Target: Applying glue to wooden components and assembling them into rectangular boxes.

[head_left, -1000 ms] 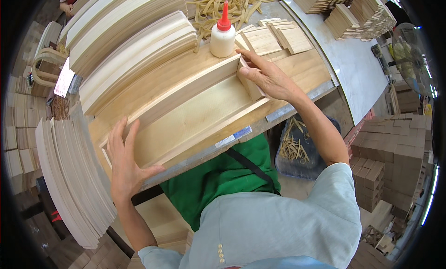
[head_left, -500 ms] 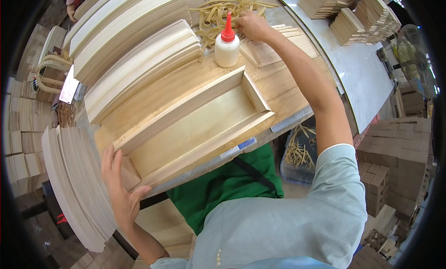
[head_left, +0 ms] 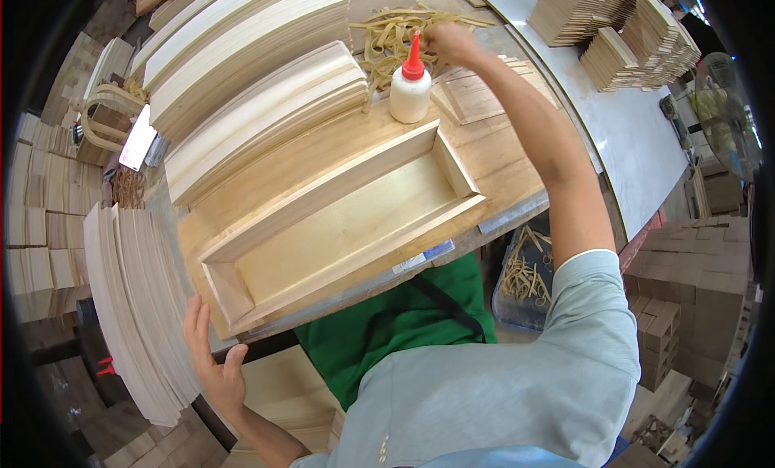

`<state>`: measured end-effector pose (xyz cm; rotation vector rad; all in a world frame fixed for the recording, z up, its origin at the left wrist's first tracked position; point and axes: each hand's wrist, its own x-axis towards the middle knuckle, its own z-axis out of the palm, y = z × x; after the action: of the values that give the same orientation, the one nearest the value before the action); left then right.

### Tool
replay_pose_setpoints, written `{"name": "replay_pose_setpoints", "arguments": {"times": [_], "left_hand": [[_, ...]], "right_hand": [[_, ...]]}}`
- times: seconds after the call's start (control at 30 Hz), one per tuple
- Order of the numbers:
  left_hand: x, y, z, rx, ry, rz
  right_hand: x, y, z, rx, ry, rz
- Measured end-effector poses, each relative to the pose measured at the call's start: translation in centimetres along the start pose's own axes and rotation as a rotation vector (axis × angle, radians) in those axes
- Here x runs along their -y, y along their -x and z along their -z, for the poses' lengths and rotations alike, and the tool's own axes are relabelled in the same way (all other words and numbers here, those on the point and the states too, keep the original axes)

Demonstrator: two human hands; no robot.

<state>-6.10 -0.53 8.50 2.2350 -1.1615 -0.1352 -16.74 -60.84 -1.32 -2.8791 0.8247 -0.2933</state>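
The right hand (head_left: 452, 46), a second earlier on the right end of the long wooden box (head_left: 339, 191), had left it and reached the pile of tan bands (head_left: 393, 41). The left hand (head_left: 219, 379) had come off the box's left end, its fingers just beside the tabletop's edge (head_left: 196, 282).

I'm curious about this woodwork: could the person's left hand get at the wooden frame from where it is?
Probably yes: the left hand is open, close to the left end of the wooden frame, and nothing appears to stand between them.
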Motion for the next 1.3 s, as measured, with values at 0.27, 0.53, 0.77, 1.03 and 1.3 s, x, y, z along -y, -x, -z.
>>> {"name": "replay_pose_setpoints", "arguments": {"times": [0.27, 0.53, 0.77, 1.03, 1.3], "left_hand": [[-0.1, 0.7, -0.4, -0.198, 0.141, 0.112], [-5.8, -3.9, -4.2, -0.179, 0.537, -0.139], [-16.1, -10.6, -9.7, -0.027, 0.85, -0.255], [-1.7, -4.1, -2.2, 0.174, 1.47, 0.112], [4.5, -2.5, 1.3, 0.065, 0.774, 0.429]], "right_hand": [[0.0, -2.0, 8.3, -0.553, -0.406, -0.368], [9.7, 8.5, 17.8, -0.533, -1.068, -0.026], [21.4, 20.1, 16.7, 0.123, -1.439, 0.072], [15.4, 23.2, 13.5, 0.264, -0.657, -0.012], [11.2, 21.6, 9.8, 0.285, -0.777, -0.223]]}}
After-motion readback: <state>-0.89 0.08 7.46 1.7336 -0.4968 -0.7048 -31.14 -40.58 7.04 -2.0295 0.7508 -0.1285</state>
